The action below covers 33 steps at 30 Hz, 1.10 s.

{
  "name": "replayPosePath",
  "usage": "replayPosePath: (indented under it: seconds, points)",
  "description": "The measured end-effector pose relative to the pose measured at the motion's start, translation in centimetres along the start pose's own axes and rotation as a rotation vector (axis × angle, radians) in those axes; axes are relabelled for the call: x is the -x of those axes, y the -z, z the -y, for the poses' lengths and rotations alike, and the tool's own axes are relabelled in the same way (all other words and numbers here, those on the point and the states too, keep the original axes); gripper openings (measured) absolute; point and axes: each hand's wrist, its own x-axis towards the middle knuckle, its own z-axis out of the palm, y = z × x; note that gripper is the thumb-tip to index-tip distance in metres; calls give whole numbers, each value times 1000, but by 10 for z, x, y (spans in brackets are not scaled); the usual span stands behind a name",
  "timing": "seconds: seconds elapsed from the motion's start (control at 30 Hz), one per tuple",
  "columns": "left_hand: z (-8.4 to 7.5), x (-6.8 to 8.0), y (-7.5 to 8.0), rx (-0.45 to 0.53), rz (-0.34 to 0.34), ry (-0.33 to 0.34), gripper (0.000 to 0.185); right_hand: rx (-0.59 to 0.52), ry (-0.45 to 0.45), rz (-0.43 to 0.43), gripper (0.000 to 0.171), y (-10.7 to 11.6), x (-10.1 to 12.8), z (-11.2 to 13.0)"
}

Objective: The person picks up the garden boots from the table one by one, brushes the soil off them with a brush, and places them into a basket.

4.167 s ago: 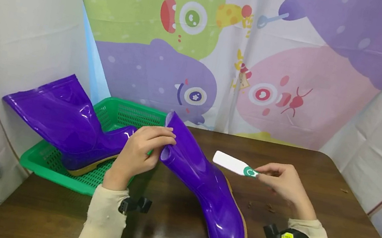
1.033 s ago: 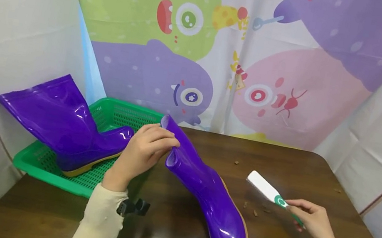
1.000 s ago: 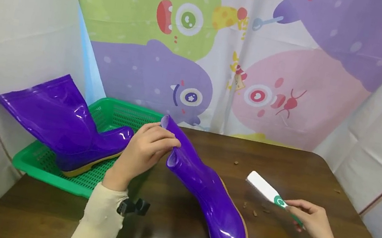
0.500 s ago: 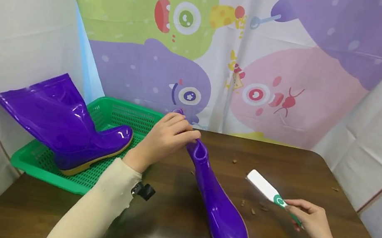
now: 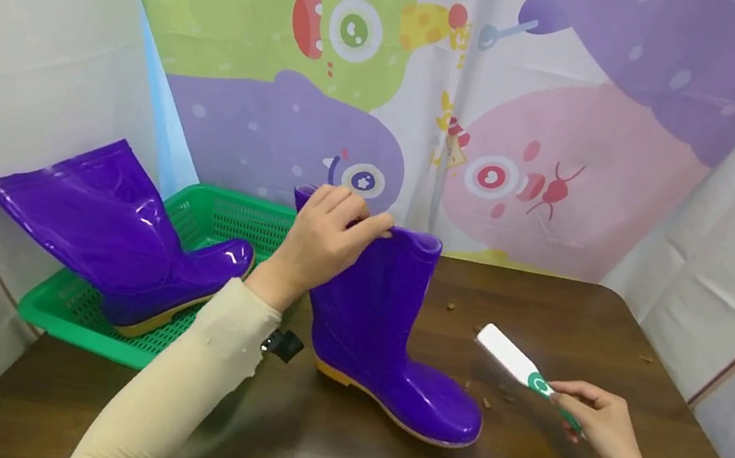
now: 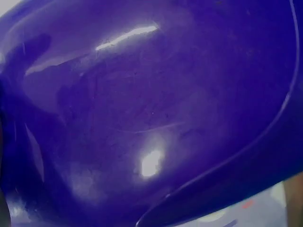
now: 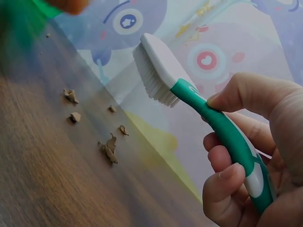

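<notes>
The left hand (image 5: 325,242) grips the top rim of a purple rubber boot (image 5: 379,336), fingers curled over the edge of the shaft, and the boot stands upright on its sole on the counter (image 5: 544,307) directly under that hand, its toe pointing toward the right hand. In the left wrist view only the glossy purple surface of the boot (image 6: 151,113) fills the frame. The right hand (image 5: 589,428) holds a brush (image 5: 520,365) by its green handle, fingers and thumb wrapped round it, the white head raised just above the counter and aimed toward the boot without touching it. The right wrist view shows the brush (image 7: 189,94) with its white bristles facing down, and the right hand (image 7: 251,161) closed about the handle. Small brown crumbs (image 7: 110,147) lie scattered on the counter beneath and just beyond the brush head. To the outer side of the left hand, a second purple boot (image 5: 111,235) lies tilted in a green basket (image 5: 224,213).
</notes>
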Motion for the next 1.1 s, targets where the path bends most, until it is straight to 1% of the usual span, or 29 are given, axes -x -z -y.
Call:
replayPosePath:
  seconds: [0.2,0.33,0.43,0.63,0.73,0.97,1.1]
  points:
    - [13,-21,23,-73,-76,68,18,-8,21,7,18,-3,0,1]
    - [23,-34,39,-111,-87,110,16,-8,14,6,19,-5,-1,2]
    - [29,-40,49,-128,-73,119,15,-8,7,8,19,-5,-1,1]
    - [42,-46,63,-189,-40,83,11,10,11,26,16,-9,0,1]
    - [50,-48,70,-210,-20,80,10,6,9,34,16,-11,2,0]
    - [70,-52,94,-239,21,138,9,-20,20,32,18,-11,2,-1]
    - [80,-53,109,-279,50,160,10,-15,24,32,18,-12,3,0]
